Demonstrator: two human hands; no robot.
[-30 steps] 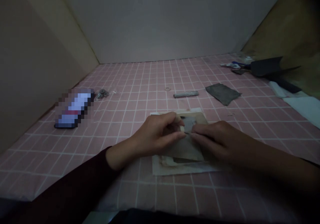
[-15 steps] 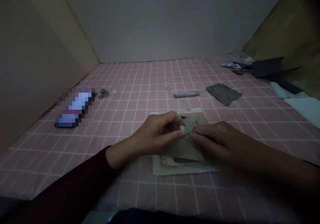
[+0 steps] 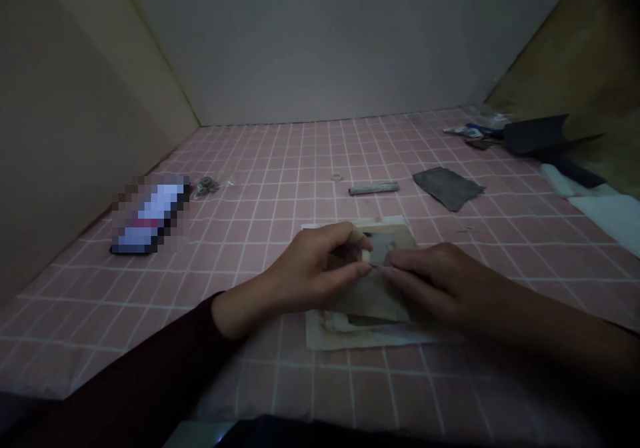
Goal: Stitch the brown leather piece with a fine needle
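Between the thumb and fingers of my left hand (image 3: 320, 265) is a small pale piece (image 3: 366, 257), its full shape hidden by the fingertips. Close by on the right, my right hand (image 3: 430, 271) is closed in a pinch; a thin dark tip shows between the two hands, but what the right fingers grip is too small to make out. Both hands are over a grey-brown sheet (image 3: 375, 296) with a lighter grey patch near its top. Beneath it lies a stained whitish paper or cloth (image 3: 325, 338).
Beyond the hands lie a pale ring (image 3: 337, 177), a grey rolled tube (image 3: 374, 188) and a dark grey sheet (image 3: 449, 188). A phone (image 3: 150, 218) and a small bag of rings (image 3: 205, 186) are at left. Black sheets (image 3: 535, 136) and white paper (image 3: 610, 218) lie right. Walls bound the checked cloth.
Both hands stay in nearly the same place. My left fingertips and the pale piece have shifted very slightly.
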